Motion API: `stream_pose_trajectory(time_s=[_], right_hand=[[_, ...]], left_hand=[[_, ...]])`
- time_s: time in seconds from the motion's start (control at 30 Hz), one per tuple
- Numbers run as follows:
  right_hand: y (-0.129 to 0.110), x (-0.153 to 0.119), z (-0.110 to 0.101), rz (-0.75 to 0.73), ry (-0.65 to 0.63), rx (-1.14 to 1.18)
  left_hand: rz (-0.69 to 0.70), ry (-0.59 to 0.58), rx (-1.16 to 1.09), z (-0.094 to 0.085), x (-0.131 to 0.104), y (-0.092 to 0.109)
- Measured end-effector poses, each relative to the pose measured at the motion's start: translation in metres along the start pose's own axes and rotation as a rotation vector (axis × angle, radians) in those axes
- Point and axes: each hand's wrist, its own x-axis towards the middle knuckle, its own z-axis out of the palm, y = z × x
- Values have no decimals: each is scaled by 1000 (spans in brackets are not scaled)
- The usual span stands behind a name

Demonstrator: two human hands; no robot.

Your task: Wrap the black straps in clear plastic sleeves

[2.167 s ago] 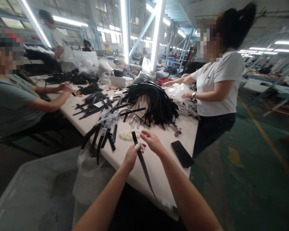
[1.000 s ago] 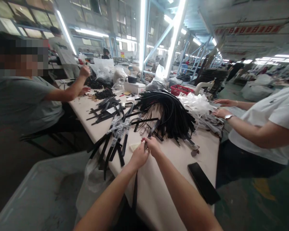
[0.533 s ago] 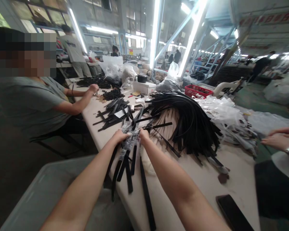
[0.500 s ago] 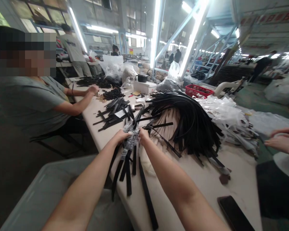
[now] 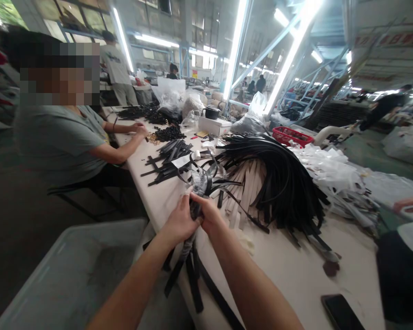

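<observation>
Both my hands are closed round a bundle of black straps (image 5: 194, 282), partly wrapped in clear plastic film (image 5: 198, 181). My left hand (image 5: 181, 220) grips it from the left and my right hand (image 5: 209, 211) from the right, the two nearly touching. Loose strap ends fan out above my fingers and hang down over the table's near edge. Just right of the bundle lies a big curved heap of long black straps (image 5: 282, 178) with pale undersides. Shorter black strips (image 5: 170, 158) are piled beyond my left hand.
A grey plastic bin (image 5: 65, 275) stands below the table (image 5: 278, 261) at left. A phone (image 5: 340, 311) lies near the right edge. A seated co-worker (image 5: 62, 133) handles small parts at left. A red basket (image 5: 292, 136), white box (image 5: 215, 125) and plastic bags (image 5: 330, 169) sit farther back.
My hands have come closer together and lower on the bundle, now wrapped round it rather than pinching the film. The upper strap ends have shifted, and the view has turned slightly left.
</observation>
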Motion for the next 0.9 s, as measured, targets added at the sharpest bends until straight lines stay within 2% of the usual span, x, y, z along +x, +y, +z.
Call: stream_pose_trajectory(time_s=[0.1, 0.17, 0.23, 0.33, 0.43, 0.53, 0.67, 0.77, 0.9], right_hand=[[2, -49, 35, 7, -79, 113], [9, -75, 58, 43, -158, 133], [19, -93, 77, 85, -223, 134], [35, -106, 99, 113, -247, 95], [45, -110, 122, 63, -277, 45], [50, -109, 152, 49, -376, 76], [66, -95, 192, 269, -512, 203], [99, -77, 216, 420, -573, 270], [162, -56, 245, 477, -596, 216]], left_hand=[[-17, 50, 136, -42, -41, 21], [-62, 39, 165, -71, -65, 27], [-121, 11, 176, -94, -83, 27], [-196, 35, 201, -117, -101, 22], [-259, 93, 213, -137, -118, 14], [-281, 133, 210, -167, -138, 5], [-360, 148, 297, -220, -175, -12], [-484, 85, 389, -253, -205, -26], [-549, 15, 490, -278, -241, -49]])
